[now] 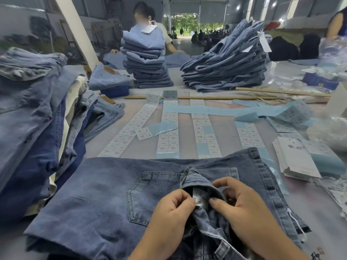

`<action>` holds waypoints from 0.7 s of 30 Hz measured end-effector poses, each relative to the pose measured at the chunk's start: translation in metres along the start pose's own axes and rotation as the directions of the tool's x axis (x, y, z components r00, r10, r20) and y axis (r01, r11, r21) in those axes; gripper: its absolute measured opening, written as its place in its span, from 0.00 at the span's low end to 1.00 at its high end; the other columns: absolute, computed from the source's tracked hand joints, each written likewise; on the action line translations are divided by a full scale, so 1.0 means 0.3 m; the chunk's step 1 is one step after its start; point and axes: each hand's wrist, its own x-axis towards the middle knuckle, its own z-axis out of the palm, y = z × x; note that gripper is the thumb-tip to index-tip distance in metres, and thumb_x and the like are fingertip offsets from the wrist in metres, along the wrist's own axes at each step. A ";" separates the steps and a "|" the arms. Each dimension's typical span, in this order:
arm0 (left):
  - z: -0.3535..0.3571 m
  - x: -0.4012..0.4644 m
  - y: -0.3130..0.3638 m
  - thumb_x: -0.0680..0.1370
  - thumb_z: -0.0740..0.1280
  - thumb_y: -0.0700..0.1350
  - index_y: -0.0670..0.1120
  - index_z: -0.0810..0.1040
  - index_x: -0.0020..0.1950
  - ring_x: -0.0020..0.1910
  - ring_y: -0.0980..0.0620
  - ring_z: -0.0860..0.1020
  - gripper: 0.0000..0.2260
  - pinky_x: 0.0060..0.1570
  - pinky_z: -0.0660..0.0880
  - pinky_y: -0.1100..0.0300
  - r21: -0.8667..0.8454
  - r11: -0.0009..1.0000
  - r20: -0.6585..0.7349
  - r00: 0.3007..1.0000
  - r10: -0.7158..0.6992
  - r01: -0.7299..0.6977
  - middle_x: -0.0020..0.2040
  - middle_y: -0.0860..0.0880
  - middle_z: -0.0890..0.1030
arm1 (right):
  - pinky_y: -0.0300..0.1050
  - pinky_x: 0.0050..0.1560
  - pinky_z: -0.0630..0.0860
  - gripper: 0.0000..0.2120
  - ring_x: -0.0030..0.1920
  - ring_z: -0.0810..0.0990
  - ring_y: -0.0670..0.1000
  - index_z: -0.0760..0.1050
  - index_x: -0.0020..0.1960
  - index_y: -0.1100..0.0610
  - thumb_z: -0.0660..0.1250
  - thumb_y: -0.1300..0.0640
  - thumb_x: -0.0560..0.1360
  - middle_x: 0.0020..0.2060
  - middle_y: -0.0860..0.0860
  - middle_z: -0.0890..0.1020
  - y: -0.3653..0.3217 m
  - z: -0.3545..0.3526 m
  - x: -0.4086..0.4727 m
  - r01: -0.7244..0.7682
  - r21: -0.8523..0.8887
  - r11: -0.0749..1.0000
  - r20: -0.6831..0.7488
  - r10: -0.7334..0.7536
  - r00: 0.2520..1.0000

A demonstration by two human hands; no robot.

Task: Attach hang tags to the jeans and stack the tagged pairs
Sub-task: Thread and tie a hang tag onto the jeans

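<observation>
A folded pair of dark blue jeans lies flat on the table in front of me, back pocket up. My left hand pinches the small white inner label at the turned-back waistband. My right hand holds the waistband fold open beside it, thumb and fingers curled on the denim. A stack of white hang tags lies to the right of the jeans. White string loops trail off the jeans' right edge.
Strips of sticker labels lie across the table beyond the jeans. A pile of mixed jeans rises at my left. Two tall stacks stand at the back, with a person behind them. Plastic bags crowd the right.
</observation>
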 end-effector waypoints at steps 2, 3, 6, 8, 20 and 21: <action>-0.019 0.004 0.009 0.63 0.67 0.60 0.51 0.77 0.33 0.32 0.52 0.70 0.12 0.36 0.67 0.57 0.076 0.997 -0.005 1.000 0.017 -0.017 0.31 0.49 0.74 | 0.36 0.33 0.72 0.10 0.29 0.77 0.44 0.78 0.44 0.43 0.73 0.58 0.72 0.32 0.50 0.82 -0.020 -0.011 0.010 0.027 -0.045 0.999 -0.040 -0.029 0.999; -0.034 0.008 0.017 0.62 0.67 0.60 0.52 0.77 0.33 0.31 0.53 0.71 0.12 0.36 0.68 0.58 0.113 0.993 -0.004 1.000 0.019 -0.018 0.30 0.50 0.76 | 0.33 0.34 0.72 0.10 0.30 0.77 0.42 0.78 0.43 0.43 0.74 0.58 0.72 0.33 0.46 0.82 -0.034 -0.016 0.017 0.045 -0.060 0.997 -0.086 -0.050 0.995; -0.092 0.035 0.056 0.65 0.68 0.56 0.54 0.78 0.33 0.31 0.55 0.77 0.07 0.39 0.74 0.57 0.191 0.982 -0.007 1.000 0.007 -0.006 0.29 0.52 0.79 | 0.34 0.40 0.72 0.08 0.40 0.78 0.41 0.78 0.44 0.43 0.75 0.54 0.70 0.39 0.38 0.81 -0.101 -0.035 0.048 0.098 -0.049 0.994 -0.172 -0.105 0.979; -0.133 0.067 0.093 0.67 0.68 0.54 0.54 0.78 0.33 0.31 0.55 0.79 0.05 0.40 0.75 0.55 0.220 0.975 -0.040 0.999 0.015 -0.006 0.29 0.53 0.78 | 0.31 0.40 0.72 0.07 0.43 0.79 0.40 0.78 0.46 0.43 0.74 0.50 0.70 0.42 0.36 0.80 -0.169 -0.046 0.074 0.152 -0.028 0.988 -0.153 -0.154 0.976; -0.333 0.407 0.174 0.76 0.66 0.48 0.44 0.78 0.43 0.38 0.48 0.79 0.08 0.37 0.73 0.56 0.567 0.806 -0.357 0.932 0.054 0.171 0.39 0.48 0.81 | 0.46 0.43 0.78 0.04 0.42 0.79 0.48 0.79 0.45 0.53 0.70 0.62 0.74 0.40 0.50 0.82 -0.538 0.126 0.493 0.155 0.353 0.923 0.000 -0.166 0.986; -0.351 0.424 0.158 0.76 0.65 0.47 0.44 0.77 0.42 0.38 0.49 0.77 0.08 0.36 0.71 0.57 0.586 0.785 -0.390 0.919 0.057 0.200 0.39 0.49 0.80 | 0.47 0.46 0.79 0.04 0.42 0.79 0.48 0.79 0.45 0.54 0.70 0.62 0.74 0.39 0.50 0.81 -0.529 0.160 0.525 0.135 0.334 0.933 0.016 -0.148 0.989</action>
